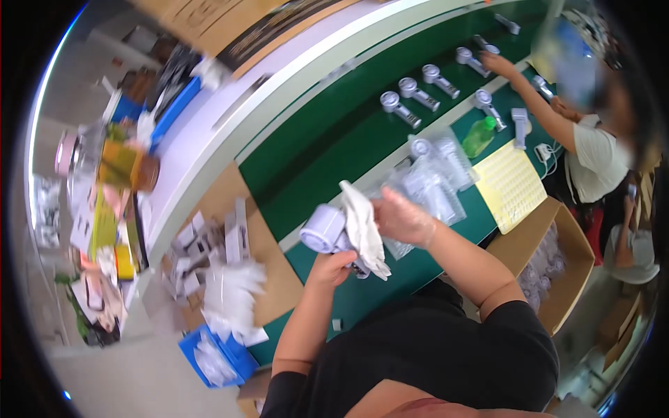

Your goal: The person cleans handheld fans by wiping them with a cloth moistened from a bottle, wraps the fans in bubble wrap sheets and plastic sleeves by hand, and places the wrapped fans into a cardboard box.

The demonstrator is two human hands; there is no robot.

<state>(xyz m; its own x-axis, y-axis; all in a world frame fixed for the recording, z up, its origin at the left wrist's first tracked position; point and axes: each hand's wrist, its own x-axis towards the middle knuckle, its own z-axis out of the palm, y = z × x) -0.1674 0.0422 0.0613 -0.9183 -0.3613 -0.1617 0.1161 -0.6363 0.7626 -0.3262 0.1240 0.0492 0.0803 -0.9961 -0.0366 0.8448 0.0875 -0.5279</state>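
My left hand [332, 269] is closed around the handle of a pale lilac device with a round head, which looks like a handheld fan [323, 230]. A white cloth [364, 233] lies against the fan, covering part of it. My right hand [405, 219] is at the cloth's right side, its fingers partly hidden behind the fabric and seemingly gripping it. Just beyond that hand, clear plastic bags [428, 184] lie on the green table [306, 263], some with lilac fans inside.
Several similar fans rest along the green belt [279, 188]. A green bottle [479, 137], a yellow sheet [512, 184] and an open carton [578, 261] are to the right. Small white boxes [237, 233] and a blue bin [240, 359] stand left. A co-worker's arm [540, 104] reaches over the belt.
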